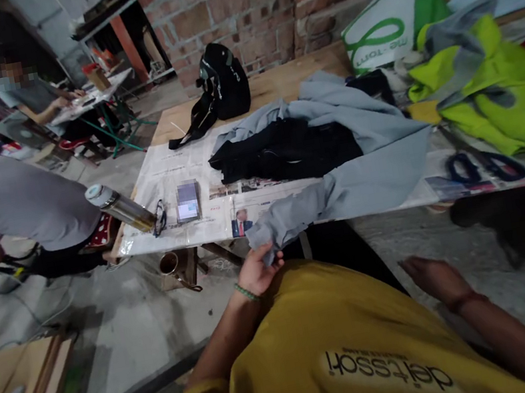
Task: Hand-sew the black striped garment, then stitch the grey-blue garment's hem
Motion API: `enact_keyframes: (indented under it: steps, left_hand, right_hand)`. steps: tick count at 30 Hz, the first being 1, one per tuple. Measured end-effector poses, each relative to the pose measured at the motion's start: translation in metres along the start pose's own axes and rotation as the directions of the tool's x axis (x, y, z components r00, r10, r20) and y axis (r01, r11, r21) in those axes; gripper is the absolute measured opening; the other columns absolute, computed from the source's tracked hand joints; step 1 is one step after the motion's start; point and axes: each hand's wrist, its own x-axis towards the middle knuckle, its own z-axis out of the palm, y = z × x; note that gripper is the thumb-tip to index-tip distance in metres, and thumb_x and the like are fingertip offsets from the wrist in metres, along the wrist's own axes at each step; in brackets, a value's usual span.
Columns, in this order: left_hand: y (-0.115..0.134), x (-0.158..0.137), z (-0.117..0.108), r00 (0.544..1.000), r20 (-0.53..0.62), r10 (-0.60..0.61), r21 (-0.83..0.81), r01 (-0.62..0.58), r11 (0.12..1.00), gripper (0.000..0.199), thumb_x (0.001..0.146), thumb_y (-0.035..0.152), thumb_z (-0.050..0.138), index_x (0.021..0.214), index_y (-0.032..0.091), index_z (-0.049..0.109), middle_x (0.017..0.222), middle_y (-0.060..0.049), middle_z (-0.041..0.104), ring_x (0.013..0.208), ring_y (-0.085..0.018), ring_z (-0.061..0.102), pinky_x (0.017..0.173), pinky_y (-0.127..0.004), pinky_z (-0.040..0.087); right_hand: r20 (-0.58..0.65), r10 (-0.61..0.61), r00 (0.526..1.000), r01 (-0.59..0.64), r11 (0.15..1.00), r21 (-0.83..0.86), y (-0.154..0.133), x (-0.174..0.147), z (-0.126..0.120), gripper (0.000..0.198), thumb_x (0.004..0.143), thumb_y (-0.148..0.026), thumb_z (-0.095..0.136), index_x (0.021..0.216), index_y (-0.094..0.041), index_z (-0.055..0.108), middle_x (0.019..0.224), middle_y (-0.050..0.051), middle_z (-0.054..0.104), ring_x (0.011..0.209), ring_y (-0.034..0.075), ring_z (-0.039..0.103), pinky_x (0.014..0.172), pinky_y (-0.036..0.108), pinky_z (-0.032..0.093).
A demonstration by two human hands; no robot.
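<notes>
A grey garment point(364, 172) lies in loose folds across the table, and a narrow end of it hangs over the front edge. My left hand point(258, 270), with a green bead bracelet at its wrist, is closed on that end, just above my lap. On the table a black cloth point(284, 148) lies against the grey fabric. My right hand point(433, 276) is held low on the right, away from the table edge, with its fingers curled together. Whether something small is pinched in them is too dim to make out.
Newspaper covers the table point(160, 167). On it are a flask point(119, 208), a phone point(187, 201), scissors point(484, 167), a black bag point(224, 81), a yellow-green garment point(491, 81) and a green-white bag point(393, 17). A person point(20, 205) sits to the left; another works farther back.
</notes>
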Motion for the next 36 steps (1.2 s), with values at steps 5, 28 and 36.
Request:
enact_keyframes:
  steps: [5, 28, 36]
  left_hand:
    - [0.029, -0.006, -0.009, 0.993, -0.116, 0.027, 0.045, -0.021, 0.999, 0.006, 0.079, 0.019, 0.056, 0.082, 0.014, 0.057, 0.055, 0.002, 0.056, 0.044, -0.008, 0.053, 0.043, -0.019, 0.044]
    - [0.108, 0.054, 0.025, 0.933, -0.166, 0.319, 0.099, -0.307, 0.947, 0.014, 0.079, 0.026, 0.059, 0.078, 0.015, 0.051, 0.045, 0.007, 0.05, 0.029, -0.004, 0.039, 0.04, -0.018, 0.039]
    - [0.082, 0.051, -0.001, 0.762, -0.289, 0.58, 0.048, -0.594, 0.803, 0.011, 0.082, 0.027, 0.053, 0.09, 0.019, 0.052, 0.075, 0.0, 0.062, 0.053, -0.007, 0.056, 0.053, -0.02, 0.046]
  right_hand:
    - [-0.316, -0.296, 0.901, 0.314, 0.949, 0.008, -0.073, 0.068, -0.04, 0.033, 0.082, -0.034, 0.045, 0.108, -0.02, 0.06, 0.096, 0.009, 0.066, 0.092, 0.023, 0.06, 0.082, 0.035, 0.045]
    - [-0.271, -0.002, 0.963, 0.105, 0.925, 0.366, -0.106, 0.173, -0.059, 0.025, 0.075, -0.035, 0.045, 0.081, -0.019, 0.064, 0.078, 0.005, 0.068, 0.07, 0.018, 0.059, 0.064, 0.029, 0.044]
    - [-0.285, -0.086, 0.955, 0.183, 0.925, 0.332, -0.1, 0.17, -0.042, 0.023, 0.077, -0.034, 0.044, 0.081, -0.022, 0.064, 0.084, 0.004, 0.069, 0.074, 0.018, 0.059, 0.066, 0.028, 0.044]
